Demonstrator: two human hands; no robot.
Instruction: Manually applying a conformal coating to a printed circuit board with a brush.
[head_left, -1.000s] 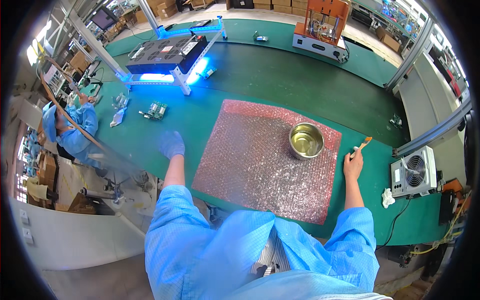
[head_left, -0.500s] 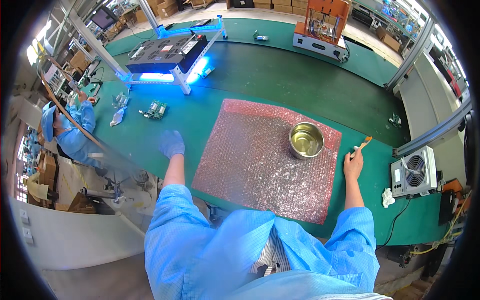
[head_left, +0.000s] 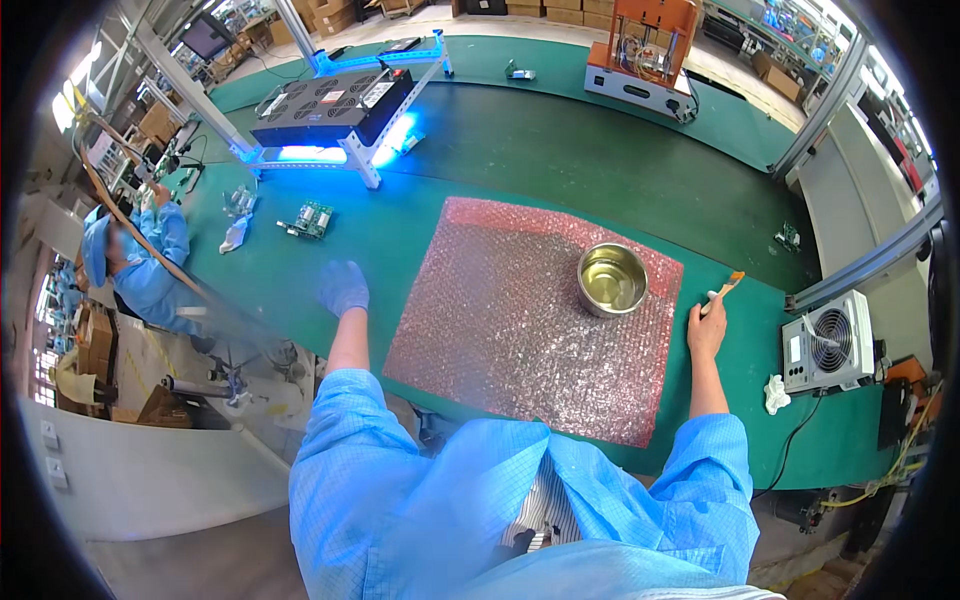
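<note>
My left hand [head_left: 345,288], in a pale blue glove, rests on the green bench mat left of a sheet of pink bubble wrap [head_left: 520,330]. Its fingers look loosely laid out, slightly hazy in the picture, and I see nothing in them. At the right, my bare right hand [head_left: 707,330] is closed round the handle of a small brush [head_left: 733,282]. The orange-tan bristles point up and away to the right. Between the hands, a round metal bowl [head_left: 612,281] with clear yellowish liquid stands on the wrap's right part.
Far left, a black fan unit [head_left: 335,103] sits on a white frame lit blue beneath. Circuit boards [head_left: 308,219] and a crumpled cloth [head_left: 235,234] lie nearby. A white fan device [head_left: 829,345] stands right, an orange machine [head_left: 648,55] behind. A co-worker [head_left: 150,260] sits left.
Both my hands, the brush and the bowl stay in place. At the left, the co-worker's hands and head have shifted slightly.
</note>
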